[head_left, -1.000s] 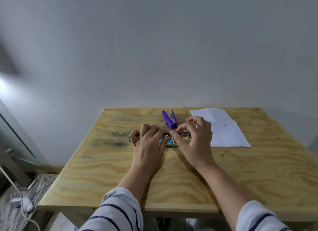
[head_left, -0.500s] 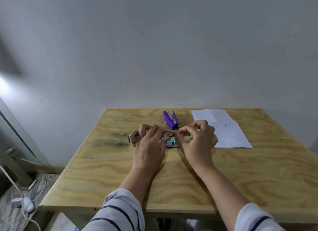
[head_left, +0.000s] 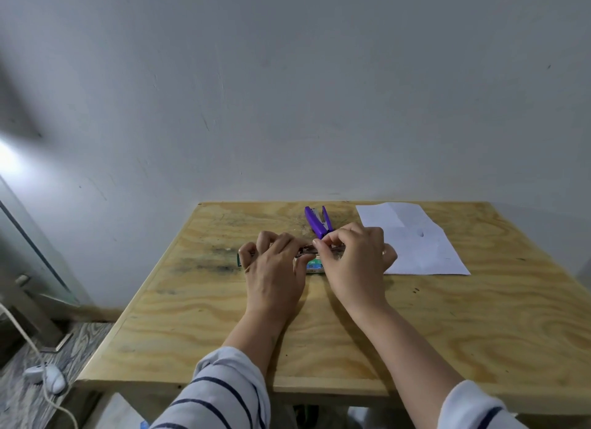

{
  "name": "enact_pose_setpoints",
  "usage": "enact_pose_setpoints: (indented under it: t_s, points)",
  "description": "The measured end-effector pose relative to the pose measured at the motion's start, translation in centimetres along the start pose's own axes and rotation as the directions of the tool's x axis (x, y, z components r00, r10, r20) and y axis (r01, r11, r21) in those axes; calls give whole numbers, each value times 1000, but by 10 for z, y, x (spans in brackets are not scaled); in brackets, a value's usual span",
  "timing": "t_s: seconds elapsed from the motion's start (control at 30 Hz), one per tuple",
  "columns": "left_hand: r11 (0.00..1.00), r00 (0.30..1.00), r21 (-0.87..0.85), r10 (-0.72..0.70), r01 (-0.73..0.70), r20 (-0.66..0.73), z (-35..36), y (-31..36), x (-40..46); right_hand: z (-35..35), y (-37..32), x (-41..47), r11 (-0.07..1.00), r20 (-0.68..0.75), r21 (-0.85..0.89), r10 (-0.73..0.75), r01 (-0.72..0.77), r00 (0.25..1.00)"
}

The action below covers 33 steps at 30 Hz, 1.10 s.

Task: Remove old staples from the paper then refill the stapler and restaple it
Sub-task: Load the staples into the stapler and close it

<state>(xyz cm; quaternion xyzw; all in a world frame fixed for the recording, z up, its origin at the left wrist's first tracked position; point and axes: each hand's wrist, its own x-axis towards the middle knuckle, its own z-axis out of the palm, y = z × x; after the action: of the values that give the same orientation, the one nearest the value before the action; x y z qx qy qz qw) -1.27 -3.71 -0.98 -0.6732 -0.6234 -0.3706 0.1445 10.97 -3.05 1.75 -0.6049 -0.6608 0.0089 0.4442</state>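
My left hand [head_left: 275,268] and my right hand [head_left: 351,259] meet at mid-table, fingers curled. Between their fingertips they pinch a thin metal staple strip [head_left: 305,252]. Under the hands lies a green staple box [head_left: 315,264], mostly covered by my left hand, with its left end showing past the knuckles. The purple stapler [head_left: 316,222] lies swung open just beyond the hands, touching neither. A creased white paper [head_left: 412,240] lies flat to the right, its near left corner hidden behind my right hand.
The plywood table [head_left: 415,326] stands against a grey wall. Dark smudges mark the wood left of the hands. On the floor at the lower left lie a white cable and a small white device [head_left: 48,374].
My right hand came down from a raised pinch and slid slightly left along the strip until its fingertips met the left hand's. The left hand, stapler and paper stayed put.
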Motion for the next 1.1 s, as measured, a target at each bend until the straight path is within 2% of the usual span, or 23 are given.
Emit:
enact_pose_setpoints:
  t_s: [0.1,0.23,0.47,0.63,0.77,0.87,0.93,1.0,1.03,1.1]
  points:
    - [1000,1000,-20,5,-5,-17,0,0,0,-3,0,-1,1000,-30,8,-11,12,999]
    - [999,1000,-32,4,-4,-18,0,2,0,-2,-1,2,997,5,-69,20,-20,1000]
    - [1000,999,-2,4,-4,-38,-1,1,1,-2,-6,2,992,-41,-86,-96,92,995]
    - [1000,999,-24,10,-11,-33,0,3,1,-7,4,6,998,-26,-18,67,-68,997]
    - [1000,998,-22,5,-7,-65,0,1,1,-11,15,10,973,-13,-6,232,-232,973]
    - [1000,993,-10,2,-3,-116,0,0,2,-15,25,12,974,2,151,169,-167,986]
    - [1000,991,-14,15,-17,-131,0,0,3,-20,27,11,954,99,273,103,-126,990]
    - [1000,993,-19,23,-25,-115,0,0,2,-24,27,12,897,301,365,141,-250,943]
    - [999,995,-26,24,-27,-97,0,0,1,-25,28,12,830,382,432,185,-352,906]
    - [998,998,-41,42,-44,-55,0,-1,-1,-26,31,12,626,475,567,283,-536,833]
